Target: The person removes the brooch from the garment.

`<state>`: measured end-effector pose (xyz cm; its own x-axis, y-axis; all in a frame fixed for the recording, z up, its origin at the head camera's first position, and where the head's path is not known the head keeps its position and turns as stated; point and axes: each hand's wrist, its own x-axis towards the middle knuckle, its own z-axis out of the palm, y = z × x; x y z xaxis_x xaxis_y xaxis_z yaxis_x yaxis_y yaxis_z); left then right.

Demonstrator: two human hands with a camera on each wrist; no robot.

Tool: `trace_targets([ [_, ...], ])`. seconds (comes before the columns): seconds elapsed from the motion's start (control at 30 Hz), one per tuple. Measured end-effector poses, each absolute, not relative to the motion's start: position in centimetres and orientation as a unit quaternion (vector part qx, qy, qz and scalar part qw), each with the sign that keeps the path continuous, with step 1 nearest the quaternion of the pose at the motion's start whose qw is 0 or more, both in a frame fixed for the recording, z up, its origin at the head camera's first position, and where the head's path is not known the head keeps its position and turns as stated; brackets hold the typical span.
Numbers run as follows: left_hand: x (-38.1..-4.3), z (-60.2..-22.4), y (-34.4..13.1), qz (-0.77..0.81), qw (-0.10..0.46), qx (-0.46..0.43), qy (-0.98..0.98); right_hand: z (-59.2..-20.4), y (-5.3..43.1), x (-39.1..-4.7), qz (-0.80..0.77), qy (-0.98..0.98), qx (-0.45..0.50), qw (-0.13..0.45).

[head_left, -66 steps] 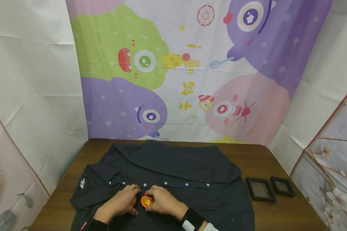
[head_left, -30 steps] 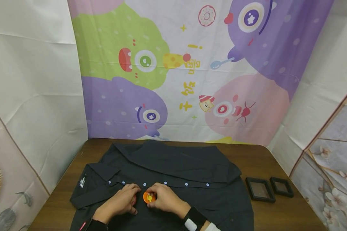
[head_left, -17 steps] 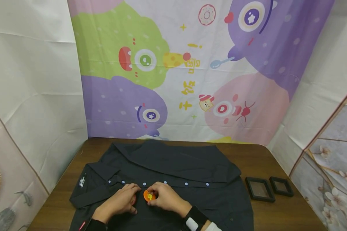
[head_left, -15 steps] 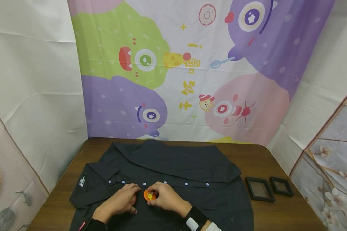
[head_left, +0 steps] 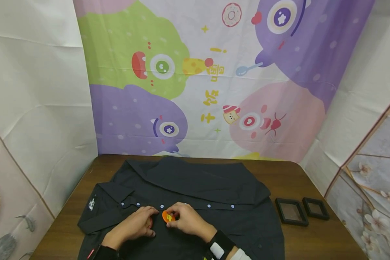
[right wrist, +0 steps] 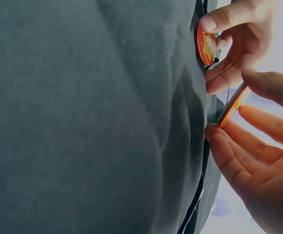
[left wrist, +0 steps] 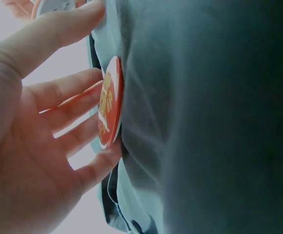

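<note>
My right hand (head_left: 189, 221) pinches a round orange pin badge (head_left: 168, 216) by its edge, tilted up over the dark shirt (head_left: 221, 184). In the right wrist view a thin pin sticks out from the back of this badge (right wrist: 235, 104). My left hand (head_left: 137, 224) rests on the shirt just left of it, fingers loosely spread around a second red-orange badge (left wrist: 110, 103). That badge lies against the cloth, with the fingertips right at its rim; in the head view the hand mostly hides it. White buttons (head_left: 209, 206) run along the shirt just beyond both hands.
Two black square frames (head_left: 291, 212) (head_left: 316, 208) lie on the brown table (head_left: 325, 238) to the right of the shirt. At left, a folded sleeve (head_left: 105, 202) carries a small white print. A cartoon cloth (head_left: 208, 141) hangs behind the table.
My right hand has shifted slightly away from me and to the right with its badge. The badge, earlier face up near the cloth, now tilts more on edge. The left hand has barely moved.
</note>
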<state>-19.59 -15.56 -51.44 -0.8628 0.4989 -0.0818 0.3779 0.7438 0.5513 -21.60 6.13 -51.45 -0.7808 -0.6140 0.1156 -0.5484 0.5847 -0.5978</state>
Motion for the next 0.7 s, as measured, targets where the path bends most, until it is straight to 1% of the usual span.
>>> trace_targets([
  [0.5, -19.62, -51.45, -15.65, 0.294, 0.094, 0.233, 0.922, -51.28, 6.09, -21.74, -0.362, 0.872, -0.322, 0.070],
  [0.7, -19.67, -51.44, -15.64, 0.294, 0.084, 0.228, 0.925, -51.13, 6.12, -21.74, -0.366, 0.870, -0.322, 0.068],
])
